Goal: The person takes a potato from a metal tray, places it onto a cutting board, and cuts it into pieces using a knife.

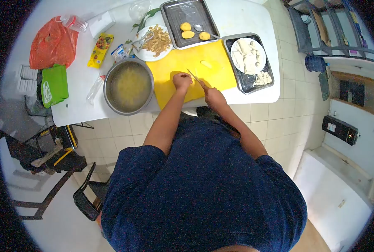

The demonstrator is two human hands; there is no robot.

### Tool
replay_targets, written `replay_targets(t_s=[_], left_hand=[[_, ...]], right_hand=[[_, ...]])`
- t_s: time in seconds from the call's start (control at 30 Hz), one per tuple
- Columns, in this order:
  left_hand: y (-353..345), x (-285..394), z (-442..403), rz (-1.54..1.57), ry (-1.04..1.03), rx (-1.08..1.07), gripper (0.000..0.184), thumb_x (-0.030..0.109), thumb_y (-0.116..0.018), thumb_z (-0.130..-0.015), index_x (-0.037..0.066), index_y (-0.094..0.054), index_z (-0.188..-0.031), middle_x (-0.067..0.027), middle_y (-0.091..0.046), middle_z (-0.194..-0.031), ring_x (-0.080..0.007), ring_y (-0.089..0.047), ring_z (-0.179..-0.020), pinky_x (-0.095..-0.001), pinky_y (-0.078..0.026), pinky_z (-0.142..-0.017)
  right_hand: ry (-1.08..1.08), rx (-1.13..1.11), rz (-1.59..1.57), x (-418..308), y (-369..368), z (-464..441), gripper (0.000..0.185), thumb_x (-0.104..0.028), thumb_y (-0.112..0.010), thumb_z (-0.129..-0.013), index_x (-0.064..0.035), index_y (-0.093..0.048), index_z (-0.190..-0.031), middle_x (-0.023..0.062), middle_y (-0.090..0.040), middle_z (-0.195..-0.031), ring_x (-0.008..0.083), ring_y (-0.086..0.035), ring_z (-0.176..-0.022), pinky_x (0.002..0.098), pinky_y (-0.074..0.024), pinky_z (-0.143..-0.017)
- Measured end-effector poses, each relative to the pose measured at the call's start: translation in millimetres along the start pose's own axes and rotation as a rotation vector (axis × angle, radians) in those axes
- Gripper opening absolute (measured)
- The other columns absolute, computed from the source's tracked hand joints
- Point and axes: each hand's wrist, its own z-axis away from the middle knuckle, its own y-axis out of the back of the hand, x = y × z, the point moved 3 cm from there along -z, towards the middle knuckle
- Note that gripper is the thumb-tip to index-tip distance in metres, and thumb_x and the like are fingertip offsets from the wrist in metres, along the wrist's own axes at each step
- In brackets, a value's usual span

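Observation:
My right hand [215, 98] is closed round the handle of a knife [194, 77], whose blade slants up and left over the yellow cutting mat [170, 65]. Beside the blade, my left hand [182, 80] rests on the mat with its fingers curled in; what lies under the fingertips is too small to make out. A pale yellow potato piece [206, 64] lies on the mat beyond the knife. To the left of the mat stands a large metal pot [108, 90] with yellowish pieces in cloudy liquid.
A dark tray [170, 21] at the back holds peeled potatoes [186, 26] and a spoon [198, 27]. Brown peelings [159, 40] lie on a white plate [141, 54]. On the right, another tray [246, 89] carries a plate of pale pieces [248, 54]. Bags and packets lie left.

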Motion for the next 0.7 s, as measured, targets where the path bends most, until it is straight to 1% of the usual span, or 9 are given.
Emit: replay_targets(t_s=[0.17, 0.3, 0.4, 0.5, 0.6, 0.7], left_hand=[[-0.5, 2.1, 2.0, -0.008, -0.011, 0.008, 0.007, -0.005, -0.061, -0.074, -0.004, -0.064, -0.067, -0.0108, -0.063, -0.058, -0.0165, -0.061, -0.048, -0.0275, -0.05, -0.044], [-0.3, -1.1, 0.0, -0.01, 0.005, -0.008, 0.008, -0.003, -0.063, -0.073, -0.004, -0.064, -0.066, -0.0109, -0.063, -0.059, -0.0167, -0.062, -0.048, -0.028, -0.05, -0.044], [-1.2, -3.3, -2.6, -0.124, -0.025, 0.033, 0.01, -0.001, -0.064, -0.074, -0.002, -0.064, -0.064, -0.0106, -0.063, -0.058, -0.0173, -0.062, -0.048, -0.0286, -0.05, -0.046], [1.7, 20.8, 13.9, -0.368, -0.186, 0.125, 0.01, 0.002, -0.065, -0.073, -0.001, -0.065, -0.064, -0.0103, -0.064, -0.057, -0.0176, -0.063, -0.048, -0.0288, -0.051, -0.049], [-1.0, 11.4, 8.4, -0.267, -0.074, 0.08, 0.01, 0.004, -0.065, -0.073, 0.0, -0.066, -0.065, -0.0104, -0.064, -0.057, -0.0175, -0.063, -0.048, -0.0281, -0.051, -0.05], [-0.4, -2.5, -3.3, -0.168, -0.042, 0.029, 0.009, 0.003, -0.065, -0.073, -0.001, -0.066, -0.066, -0.0106, -0.064, -0.058, -0.018, -0.063, -0.048, -0.0286, -0.051, -0.05]], right_hand=[[-0.016, -0.04, 0.013, -4.9, 2.5, 0.8, 0.054, -0.008, -0.042, -0.087, -0.0163, -0.037, -0.141, 0.0261, -0.062, -0.072, 0.0395, -0.062, -0.064, 0.0497, -0.0502, -0.061], [-0.027, -0.044, 0.008, -10.7, 0.3, -4.9, 0.058, -0.005, -0.043, -0.083, -0.0144, -0.038, -0.14, 0.0264, -0.063, -0.076, 0.0397, -0.063, -0.068, 0.0494, -0.0513, -0.063], [-0.039, -0.041, -0.004, -13.5, 5.5, -3.1, 0.059, -0.005, -0.044, -0.081, -0.0137, -0.039, -0.139, 0.0265, -0.063, -0.077, 0.0397, -0.064, -0.069, 0.0492, -0.0517, -0.064], [-0.051, -0.05, -0.013, -14.1, 6.3, 2.8, 0.059, -0.005, -0.044, -0.08, -0.013, -0.039, -0.139, 0.0267, -0.063, -0.077, 0.0397, -0.064, -0.07, 0.0492, -0.0516, -0.065], [-0.056, -0.051, -0.002, -9.7, 1.2, 7.1, 0.06, -0.004, -0.044, -0.08, -0.0132, -0.04, -0.139, 0.0273, -0.063, -0.078, 0.0398, -0.064, -0.071, 0.0492, -0.0513, -0.065], [-0.056, -0.063, 0.002, -11.3, 5.6, 6.7, 0.062, -0.004, -0.045, -0.079, -0.0134, -0.039, -0.139, 0.0275, -0.063, -0.078, 0.04, -0.064, -0.071, 0.0493, -0.051, -0.065]])
